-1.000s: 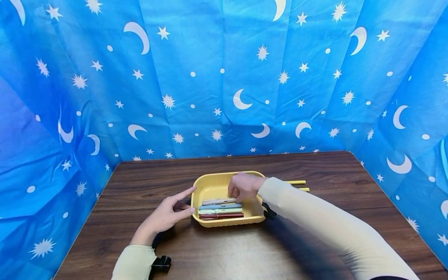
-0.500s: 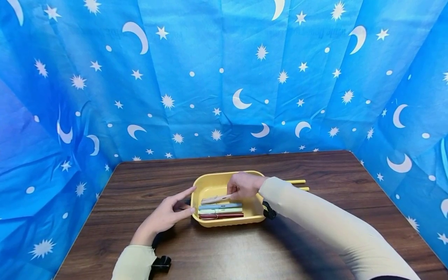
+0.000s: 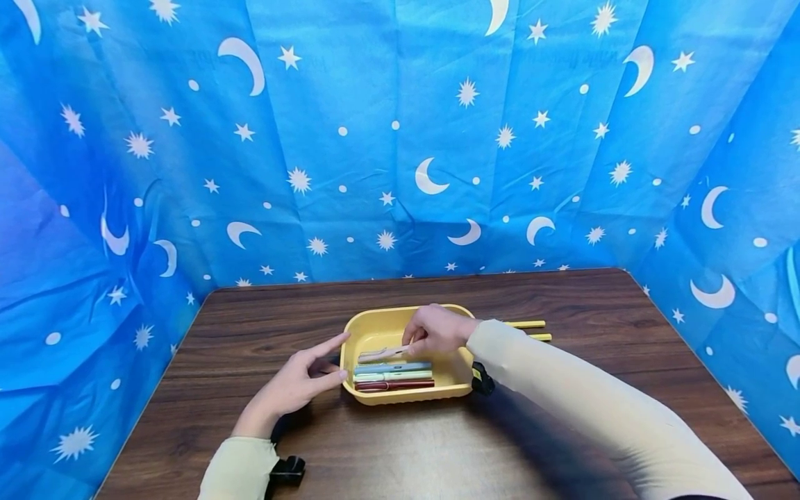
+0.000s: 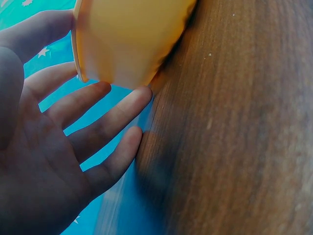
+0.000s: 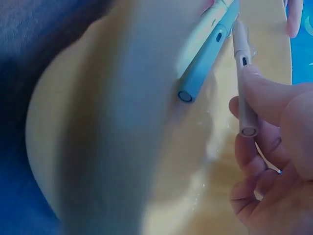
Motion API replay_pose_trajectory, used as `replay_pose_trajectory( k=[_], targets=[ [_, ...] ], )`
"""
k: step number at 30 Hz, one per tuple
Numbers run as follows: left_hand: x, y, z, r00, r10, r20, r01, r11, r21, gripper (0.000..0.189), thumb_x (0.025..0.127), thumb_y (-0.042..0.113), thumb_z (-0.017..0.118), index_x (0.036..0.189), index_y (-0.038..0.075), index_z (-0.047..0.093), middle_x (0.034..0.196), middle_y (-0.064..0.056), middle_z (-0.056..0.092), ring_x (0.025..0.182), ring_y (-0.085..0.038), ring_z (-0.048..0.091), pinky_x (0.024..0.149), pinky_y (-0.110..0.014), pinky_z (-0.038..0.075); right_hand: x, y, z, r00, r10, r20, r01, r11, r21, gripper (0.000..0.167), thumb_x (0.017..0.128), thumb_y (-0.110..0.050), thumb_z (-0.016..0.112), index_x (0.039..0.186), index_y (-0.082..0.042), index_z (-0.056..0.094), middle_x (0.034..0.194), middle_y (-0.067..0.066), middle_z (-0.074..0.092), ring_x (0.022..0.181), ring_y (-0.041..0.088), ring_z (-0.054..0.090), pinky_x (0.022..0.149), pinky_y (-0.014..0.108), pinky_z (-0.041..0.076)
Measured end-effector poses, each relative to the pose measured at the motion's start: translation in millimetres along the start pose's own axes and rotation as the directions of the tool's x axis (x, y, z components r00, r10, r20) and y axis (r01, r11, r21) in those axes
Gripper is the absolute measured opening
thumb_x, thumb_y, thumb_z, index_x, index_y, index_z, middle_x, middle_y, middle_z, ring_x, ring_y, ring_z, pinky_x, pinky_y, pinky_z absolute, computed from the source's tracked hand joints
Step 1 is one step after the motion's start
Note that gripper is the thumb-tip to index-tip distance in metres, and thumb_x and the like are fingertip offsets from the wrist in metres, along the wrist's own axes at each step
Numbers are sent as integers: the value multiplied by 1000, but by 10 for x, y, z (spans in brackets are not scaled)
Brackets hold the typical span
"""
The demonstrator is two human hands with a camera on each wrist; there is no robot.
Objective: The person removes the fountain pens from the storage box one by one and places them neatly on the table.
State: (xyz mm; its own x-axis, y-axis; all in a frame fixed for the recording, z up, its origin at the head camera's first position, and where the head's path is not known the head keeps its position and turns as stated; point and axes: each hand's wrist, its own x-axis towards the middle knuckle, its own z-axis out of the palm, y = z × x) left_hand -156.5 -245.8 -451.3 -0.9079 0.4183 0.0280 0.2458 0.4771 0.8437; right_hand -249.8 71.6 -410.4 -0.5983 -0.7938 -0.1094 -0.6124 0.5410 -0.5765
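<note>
A yellow plastic tray (image 3: 412, 398) stands on the table with a row of pens in it. My left hand (image 3: 294, 383) is spread against the tray's left end, thumb and fingertips at the rim; the left wrist view shows straight fingers along the outer wall (image 4: 122, 44). Inside the tray, my right hand (image 3: 439, 328) pinches the pale pink pen (image 5: 248, 110) near its rear end between thumb and fingers. Its capped end points left, slightly lower. In front of it lie a blue pen (image 3: 403, 367), a pale green pen (image 3: 390, 377) and a dark red pen (image 3: 403, 385), side by side.
Two yellow sticks (image 3: 528, 324) jut out beyond the tray's right side, partly hidden behind the right forearm. The brown wooden table (image 3: 400, 451) is enclosed by a blue cloth (image 3: 375, 139) with moons and stars. The tray wall looms blurred in the right wrist view.
The right hand has taken hold of the pale pink pen and tilted it up from beside the blue pen, shifting very slightly left. The left hand and tray look unchanged.
</note>
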Motion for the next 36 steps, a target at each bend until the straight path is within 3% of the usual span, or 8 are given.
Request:
replay_pose_trajectory(
  k=[11, 18, 36],
  targets=[
    [-4, -19, 5, 1000, -2, -1, 2, 1000, 0, 69, 102, 31, 72, 163, 19, 42, 158, -17, 50, 110, -21, 71, 90, -27, 56, -123, -31, -58, 989, -102, -105, 109, 992, 64, 14, 97, -12, 78, 108, -4, 82, 82, -3, 75, 71, 2, 60, 70, 21, 52],
    [6, -25, 1, 1000, 9, 1, -9, 1000, 6, 68, 102, 31, 72, 163, 19, 42, 157, -16, 52, 110, -21, 71, 89, -27, 56, -233, -14, -137, 986, -101, -135, 112, 991, 71, 15, 96, -13, 78, 109, -7, 82, 85, 0, 77, 74, 5, 62, 71, 23, 51],
    [-2, -31, -3, 1000, 17, -5, -17, 1000, 18, 69, 102, 31, 72, 163, 18, 42, 160, -16, 49, 111, -21, 71, 91, -27, 56, -528, 119, -267, 976, -72, -206, 91, 992, 87, 14, 96, -15, 79, 108, -13, 84, 94, -8, 78, 80, 9, 65, 73, 30, 55]
  ],
)
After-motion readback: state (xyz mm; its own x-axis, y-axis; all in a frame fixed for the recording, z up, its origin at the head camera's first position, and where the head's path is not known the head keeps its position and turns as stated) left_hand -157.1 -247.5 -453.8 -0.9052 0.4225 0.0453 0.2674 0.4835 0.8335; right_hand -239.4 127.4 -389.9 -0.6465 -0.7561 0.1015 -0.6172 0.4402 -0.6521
